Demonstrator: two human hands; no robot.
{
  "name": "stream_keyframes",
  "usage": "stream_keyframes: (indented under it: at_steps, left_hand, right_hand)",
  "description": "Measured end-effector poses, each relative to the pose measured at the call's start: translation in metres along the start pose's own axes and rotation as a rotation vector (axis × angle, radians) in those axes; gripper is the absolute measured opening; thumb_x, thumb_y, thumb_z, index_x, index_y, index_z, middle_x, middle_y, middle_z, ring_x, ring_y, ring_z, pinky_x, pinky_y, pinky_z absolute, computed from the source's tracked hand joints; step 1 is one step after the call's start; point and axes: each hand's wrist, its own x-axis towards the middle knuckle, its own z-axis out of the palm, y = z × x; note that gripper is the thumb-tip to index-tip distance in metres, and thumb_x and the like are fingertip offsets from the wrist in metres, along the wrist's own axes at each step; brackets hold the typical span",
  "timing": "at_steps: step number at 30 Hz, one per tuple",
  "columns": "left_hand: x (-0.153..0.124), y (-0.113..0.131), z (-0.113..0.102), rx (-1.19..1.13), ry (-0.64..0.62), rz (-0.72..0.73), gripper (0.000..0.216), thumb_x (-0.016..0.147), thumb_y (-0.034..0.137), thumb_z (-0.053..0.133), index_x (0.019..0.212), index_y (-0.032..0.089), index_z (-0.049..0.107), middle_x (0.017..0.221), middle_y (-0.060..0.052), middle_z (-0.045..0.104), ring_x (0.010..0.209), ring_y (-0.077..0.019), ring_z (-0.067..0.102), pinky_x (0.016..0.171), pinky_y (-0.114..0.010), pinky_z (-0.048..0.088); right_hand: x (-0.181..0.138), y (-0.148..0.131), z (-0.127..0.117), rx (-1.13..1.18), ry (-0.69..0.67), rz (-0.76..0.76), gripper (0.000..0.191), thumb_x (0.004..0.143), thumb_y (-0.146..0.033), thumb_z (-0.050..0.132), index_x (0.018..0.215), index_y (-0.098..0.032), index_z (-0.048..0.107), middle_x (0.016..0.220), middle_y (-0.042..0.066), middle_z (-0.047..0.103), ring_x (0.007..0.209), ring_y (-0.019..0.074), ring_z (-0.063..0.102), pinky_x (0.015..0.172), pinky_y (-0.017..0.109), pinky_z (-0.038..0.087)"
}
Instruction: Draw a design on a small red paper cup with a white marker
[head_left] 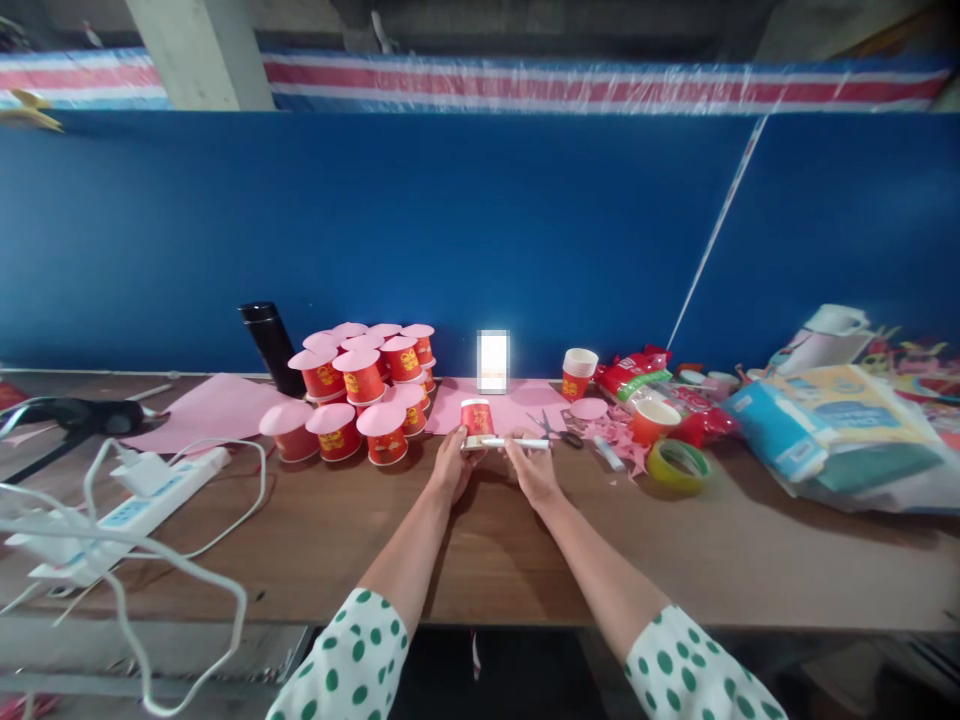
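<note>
My left hand (451, 465) is closed round a red paper cup (478, 416) with gold print, tilted on its side with its rim toward me. In my right hand (531, 470) is a slim white pen-like stick (532, 443), its tip at the cup's rim. Whether it is a pen or a glue stick I cannot tell. Behind the cup lies a pink paper sheet (517, 405). Scissors (559, 430) and a pink paper disc (589, 408) are to the right of my right hand. Left of my left hand stand several red cups (386, 440) topped with pink discs.
A cup stack (579, 375), pink scraps (622, 430), yellow tape (677, 467) and a bulky plastic package (832, 420) are on the right. Leftward are a black flask (271, 345), pink paper (217, 412) and a power strip (139, 515) with looping white cables. A blue partition (375, 220) rises behind.
</note>
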Motion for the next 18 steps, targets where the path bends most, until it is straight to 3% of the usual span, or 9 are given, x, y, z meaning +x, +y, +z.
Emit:
stream_keyframes:
  at_steps: [6, 18]
  left_hand:
    - [0.0014, -0.0010, -0.0017, -0.001, -0.009, -0.005, 0.032, 0.070, 0.039, 0.070, 0.089, 0.015, 0.060, 0.084, -0.006, 0.068, 0.084, -0.0208, 0.065, 0.085, -0.040, 0.048]
    - [0.0005, 0.0003, -0.0003, -0.040, 0.019, -0.034, 0.027, 0.073, 0.038, 0.066, 0.085, 0.014, 0.060, 0.083, -0.007, 0.069, 0.087, -0.0220, 0.065, 0.088, -0.041, 0.047]
  right_hand:
    - [0.0010, -0.0027, -0.0004, -0.012, 0.074, -0.002, 0.024, 0.079, -0.041, 0.055, 0.074, -0.018, 0.060, 0.061, 0.000, 0.059, 0.052, 0.0113, 0.047, 0.047, 0.022, 0.035]
    - [0.0013, -0.0052, -0.0005, 0.002, 0.081, 0.035, 0.024, 0.077, -0.042, 0.058, 0.074, -0.018, 0.061, 0.060, 0.001, 0.061, 0.049, 0.0121, 0.050, 0.045, 0.023, 0.036]
